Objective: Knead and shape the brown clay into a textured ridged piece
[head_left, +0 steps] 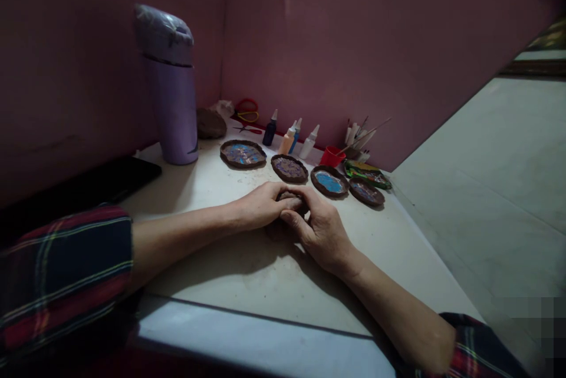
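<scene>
My left hand (pixel 263 206) and my right hand (pixel 322 229) meet over the white table (pixel 247 272). Between them is a small lump of brown clay (pixel 290 195), mostly hidden by the fingers. Both hands are wrapped round it, the left from its left side and the right from its right side, thumbs on the near side. Just beyond the hands lie brown clay dishes: one with blue and orange streaks (pixel 243 154), one with purple (pixel 289 168), one with a blue centre (pixel 329 182) and one partly blue (pixel 367 191).
A purple bottle (pixel 172 107) stands at the left by a black flat object (pixel 110 180). Behind are a large clay lump (pixel 211 123), scissors (pixel 247 111), paint bottles (pixel 287 139), a red cup (pixel 332 157), brushes (pixel 362 135) and a green packet (pixel 368 173). Pink walls border the table.
</scene>
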The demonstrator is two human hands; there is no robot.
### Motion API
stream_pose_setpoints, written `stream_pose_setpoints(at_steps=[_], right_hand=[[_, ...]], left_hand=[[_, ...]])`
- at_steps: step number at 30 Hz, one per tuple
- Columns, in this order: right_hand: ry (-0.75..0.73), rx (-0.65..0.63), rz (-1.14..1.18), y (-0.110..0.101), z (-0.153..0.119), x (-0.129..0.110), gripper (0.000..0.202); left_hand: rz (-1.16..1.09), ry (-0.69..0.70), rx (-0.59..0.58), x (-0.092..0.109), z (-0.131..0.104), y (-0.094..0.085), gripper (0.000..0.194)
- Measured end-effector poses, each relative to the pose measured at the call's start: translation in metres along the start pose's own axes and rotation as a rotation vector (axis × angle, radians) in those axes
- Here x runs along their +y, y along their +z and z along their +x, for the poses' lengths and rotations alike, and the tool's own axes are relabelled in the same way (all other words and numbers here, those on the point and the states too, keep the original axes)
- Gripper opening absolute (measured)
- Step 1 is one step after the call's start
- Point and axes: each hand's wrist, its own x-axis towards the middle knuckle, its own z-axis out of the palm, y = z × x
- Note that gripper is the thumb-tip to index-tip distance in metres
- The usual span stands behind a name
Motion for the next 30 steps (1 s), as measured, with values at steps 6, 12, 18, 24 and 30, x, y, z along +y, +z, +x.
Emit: stream_pose_setpoints(at_steps=[6,12,18,24,30], right_hand=[[-0.001,-0.001,-0.001,-0.0002,0.0004,-0.0001,0.038],[-0.003,0.003,-0.001,0.0001,0.0,0.0,0.038],[-0.008,0.006,0.001,-0.0008,0.0002,-0.0008,0.038],[-0.016,0.014,0.004,-0.0007,0.0005,-0.0011,0.038],[-0.014,0.01,0.002,-0.0006,0.0001,-0.0011,0.038]], left_hand=[[0.006,-0.014,0.031,0.0036,-0.0018,0.0007,0.022],[0.003,-0.007,0.031,0.0033,-0.0017,0.0004,0.023],[-0.006,-0.016,0.024,0.0033,-0.0016,0.001,0.023],[0.02,-0.005,0.02,0.0061,-0.0025,0.0,0.022],[0.021,-0.001,0.023,0.0057,-0.0023,0.0001,0.024]])
